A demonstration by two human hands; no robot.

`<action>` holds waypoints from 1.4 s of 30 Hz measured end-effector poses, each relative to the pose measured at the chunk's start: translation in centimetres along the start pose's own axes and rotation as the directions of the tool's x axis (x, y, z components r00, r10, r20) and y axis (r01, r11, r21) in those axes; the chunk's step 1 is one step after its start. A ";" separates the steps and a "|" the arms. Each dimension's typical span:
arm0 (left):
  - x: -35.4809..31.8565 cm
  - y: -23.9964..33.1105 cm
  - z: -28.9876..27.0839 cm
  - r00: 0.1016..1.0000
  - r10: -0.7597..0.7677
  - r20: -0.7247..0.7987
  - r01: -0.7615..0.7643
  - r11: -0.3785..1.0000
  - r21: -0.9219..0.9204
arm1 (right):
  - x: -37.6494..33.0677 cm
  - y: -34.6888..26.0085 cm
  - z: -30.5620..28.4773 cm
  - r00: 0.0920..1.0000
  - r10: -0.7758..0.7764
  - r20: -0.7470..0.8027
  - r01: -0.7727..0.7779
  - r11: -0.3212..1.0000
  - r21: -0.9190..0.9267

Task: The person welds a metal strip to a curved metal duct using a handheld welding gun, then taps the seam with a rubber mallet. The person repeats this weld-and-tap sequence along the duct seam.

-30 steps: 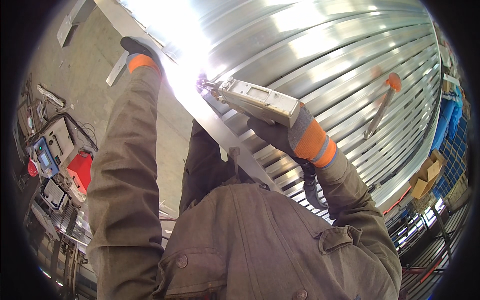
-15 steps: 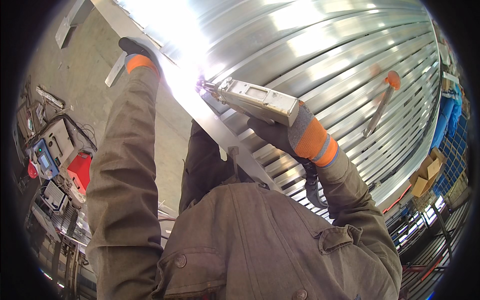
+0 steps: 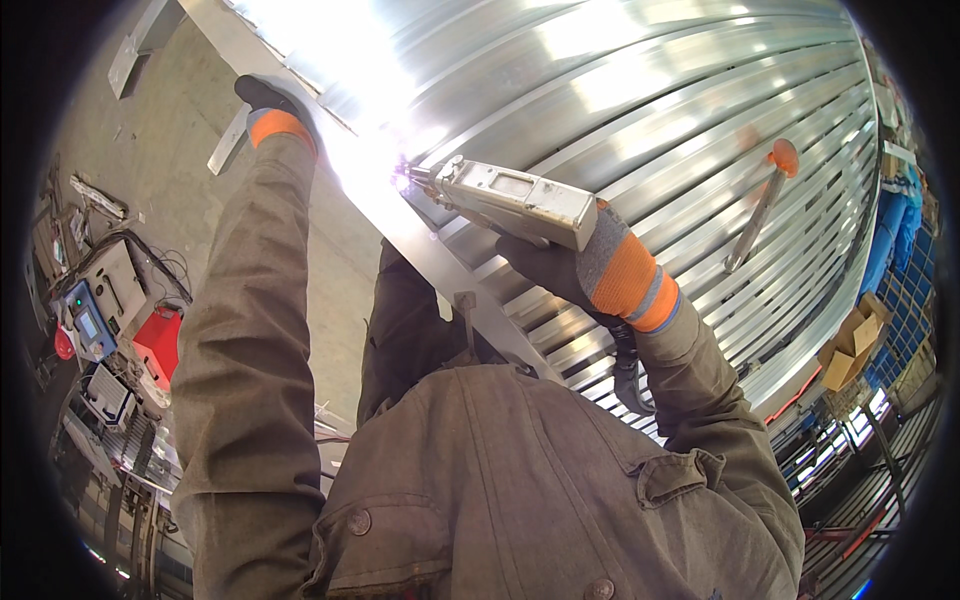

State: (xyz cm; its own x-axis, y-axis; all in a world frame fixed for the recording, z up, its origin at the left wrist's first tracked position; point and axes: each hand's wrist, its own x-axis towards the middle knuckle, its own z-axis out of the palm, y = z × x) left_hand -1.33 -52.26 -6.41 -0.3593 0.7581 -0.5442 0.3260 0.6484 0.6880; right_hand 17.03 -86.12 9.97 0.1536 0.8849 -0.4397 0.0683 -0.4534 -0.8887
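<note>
My right hand, in a dark glove with an orange and grey cuff, grips a boxy grey welding gun. Its tip meets a long metal strip at a bright violet glow. My left hand, gloved the same way, reaches far up and rests on the edge of the ribbed shiny metal sheet, partly washed out by glare. Whether its fingers hold the edge is unclear. My olive jacket fills the lower middle.
A tool with an orange handle lies on the ribbed sheet at right. At left on the concrete floor stand a grey machine with a blue panel, a red box and cables. Cardboard boxes and blue racks sit at far right.
The welding gun's tip has crept slightly along the strip and the glow stays lit. Both hands keep nearly the same places.
</note>
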 end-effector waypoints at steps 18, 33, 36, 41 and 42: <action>-0.6 0.5 0.3 1.000 -0.027 -0.007 0.027 1.000 -0.008 | 0.3 0.6 -0.5 0.999 -0.045 0.022 0.048 0.982 -0.182; 0.4 -0.2 0.4 1.000 -0.001 -0.020 0.001 1.000 0.000 | 1.0 -2.1 -1.6 0.989 0.113 0.090 -0.086 0.962 -0.259; 1.2 -0.6 0.4 1.000 -0.008 -0.014 0.009 1.000 0.015 | 1.1 -2.7 -1.6 0.991 0.119 0.064 -0.103 0.973 -0.205; 2.0 -0.8 0.2 0.999 -0.024 -0.023 0.026 0.999 0.046 | 1.5 -3.5 -1.9 0.996 0.044 0.079 -0.019 0.957 -0.289; 1.9 -0.7 0.2 0.999 -0.028 -0.022 0.029 0.998 0.051 | 1.5 -3.6 -2.0 0.992 0.097 0.083 -0.071 0.957 -0.280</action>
State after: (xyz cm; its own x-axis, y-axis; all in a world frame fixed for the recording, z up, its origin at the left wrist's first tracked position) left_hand -2.04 -51.26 -8.05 -0.3874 0.7382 -0.5523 0.3593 0.6726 0.6469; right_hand 18.98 -83.36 12.73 0.0770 0.8423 -0.5334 0.3304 -0.5264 -0.7834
